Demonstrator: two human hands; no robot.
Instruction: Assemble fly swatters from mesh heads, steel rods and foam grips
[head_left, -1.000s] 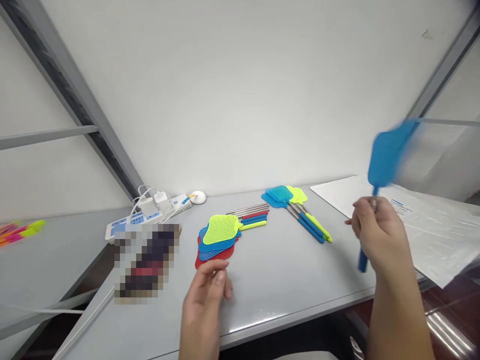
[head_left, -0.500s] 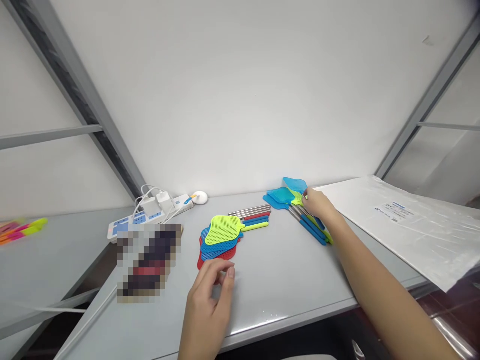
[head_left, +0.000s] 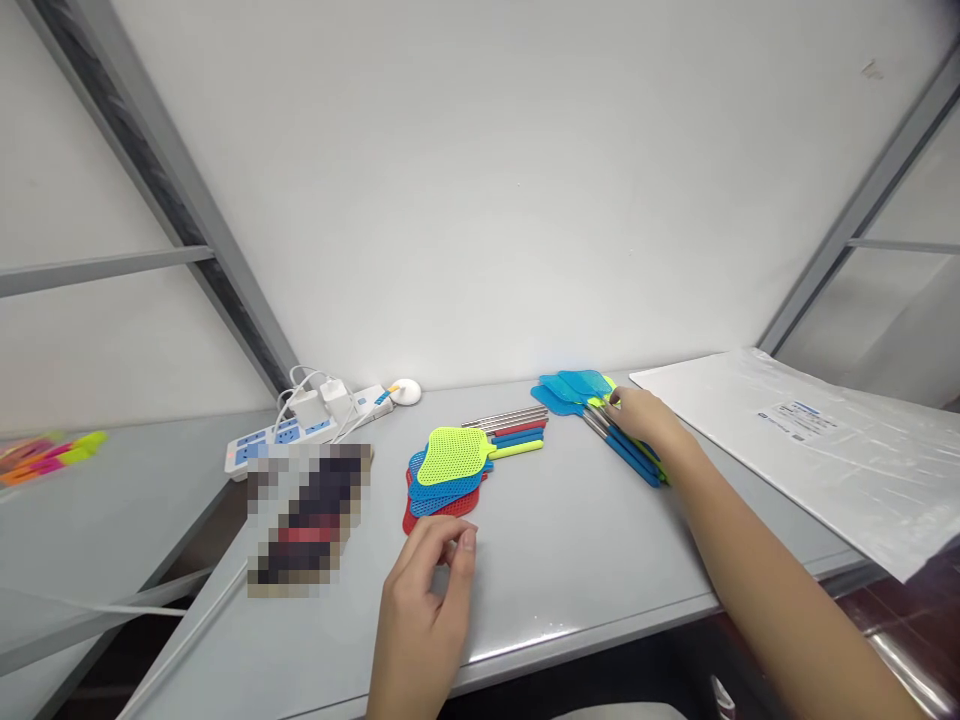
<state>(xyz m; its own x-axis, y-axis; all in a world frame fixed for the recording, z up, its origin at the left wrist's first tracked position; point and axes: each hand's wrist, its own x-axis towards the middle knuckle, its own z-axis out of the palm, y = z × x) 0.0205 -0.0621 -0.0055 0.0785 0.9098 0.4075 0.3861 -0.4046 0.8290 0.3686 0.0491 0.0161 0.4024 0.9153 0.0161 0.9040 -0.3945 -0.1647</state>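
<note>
Two piles of fly swatters lie on a grey table. The nearer pile has a yellow-green head on top of blue and red ones, with handles pointing right. The far pile has blue heads over a yellow-green one. My right hand rests on the handles of the far pile, fingers curled over a blue swatter lying on top. My left hand hovers just in front of the nearer pile, fingers loosely curled, thumb and forefinger close together, holding nothing visible.
A white power strip with plugs and cables sits at the back left, next to a small white round object. A blurred dark item lies left of the nearer pile. A large clear plastic bag covers the right side. Bright markers lie far left.
A second ago my right hand held a blue swatter up in the air at the right. It has since brought it down onto the far pile. The left hand barely moved.
</note>
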